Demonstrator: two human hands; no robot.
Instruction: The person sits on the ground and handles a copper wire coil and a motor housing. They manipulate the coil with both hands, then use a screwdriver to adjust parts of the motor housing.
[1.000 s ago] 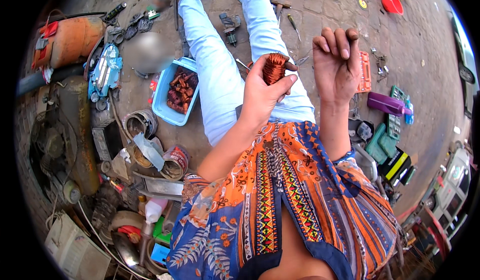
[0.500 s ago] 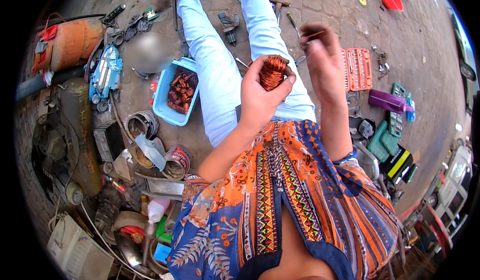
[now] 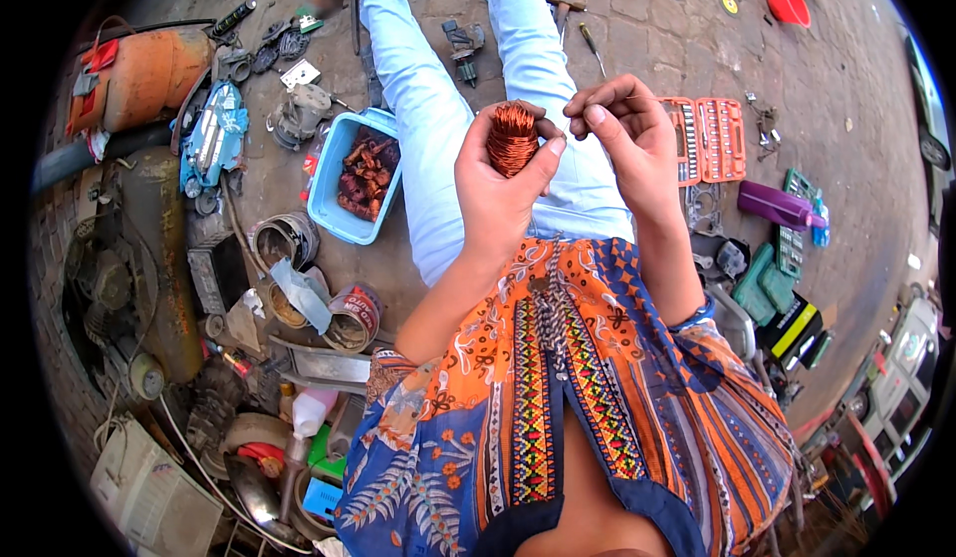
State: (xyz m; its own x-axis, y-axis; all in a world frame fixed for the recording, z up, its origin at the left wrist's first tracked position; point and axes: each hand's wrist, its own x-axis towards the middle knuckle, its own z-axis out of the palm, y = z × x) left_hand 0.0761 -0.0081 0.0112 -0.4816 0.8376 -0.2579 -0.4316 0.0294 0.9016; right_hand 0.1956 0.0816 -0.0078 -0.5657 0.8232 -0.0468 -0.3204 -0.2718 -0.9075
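Observation:
My left hand (image 3: pixel 495 197) is wrapped round a thick bundle of reddish copper wire (image 3: pixel 512 142), held upright above my lap with its top showing between thumb and fingers. Just to its right, a little apart, my right hand (image 3: pixel 634 137) is raised with thumb and fingertips pinched together. Whatever is between those fingertips is too fine to make out. On the ground left of my legs stands a light blue plastic tub (image 3: pixel 326 221) with dark copper coils (image 3: pixel 366 174) in it.
Left lie an orange gas cylinder (image 3: pixel 154 76), tins (image 3: pixel 355 315) and metal parts. Between my legs sits a small metal part (image 3: pixel 463 49). Beyond, there are a hammer (image 3: pixel 564 7) and a screwdriver (image 3: pixel 592 47). An orange socket set (image 3: pixel 719 139) and purple case (image 3: pixel 774 205) lie right.
My right hand has come down and left, closer to the copper wire bundle, its fingers now pinched. The left hand has shifted slightly left with the bundle.

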